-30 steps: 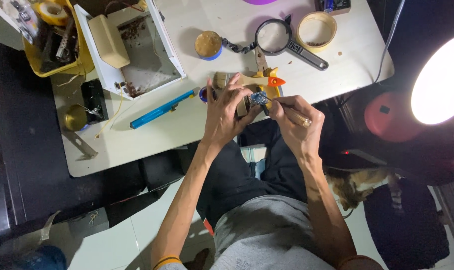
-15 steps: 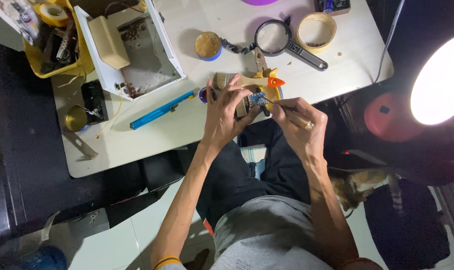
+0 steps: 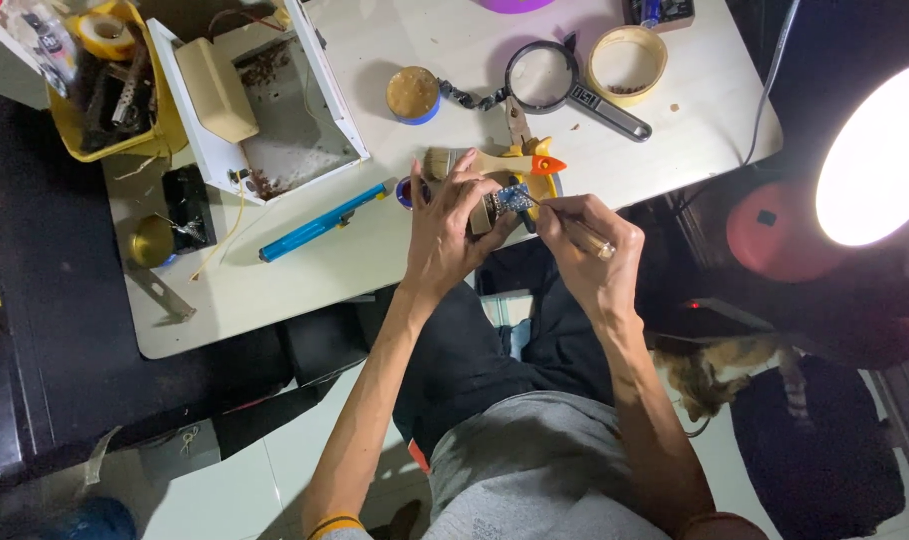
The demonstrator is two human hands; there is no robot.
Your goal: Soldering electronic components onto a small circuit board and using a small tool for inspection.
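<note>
Little has been shifted since the earlier frames: both hands are still being kept over the small blue circuit board (image 3: pixel 516 197) at the near edge of the table (image 3: pixel 305 275), with only the right wrist being turned slightly. The left hand (image 3: pixel 453 228) is being held half closed, its fingers curled down onto the wooden block (image 3: pixel 495 180) that is carrying the board, pressing it in place. The right hand (image 3: pixel 587 240) is being kept closed in a pinch around a thin tool (image 3: pixel 565 222), whose tip is being touched to the board's right edge. The board is being seen as a small dark-blue rectangle with tiny parts on it, partly hidden by the left fingers; finer detail cannot be made out. An orange clip (image 3: pixel 548 165) is being seen just behind the board on the block. Farther back, a magnifying glass (image 3: pixel 541 77), a roll of tape (image 3: pixel 627 64) and a round tin (image 3: pixel 413 95) are lying on the table, and a blue pen-shaped tool (image 3: pixel 320 222) is lying to the left.
</note>
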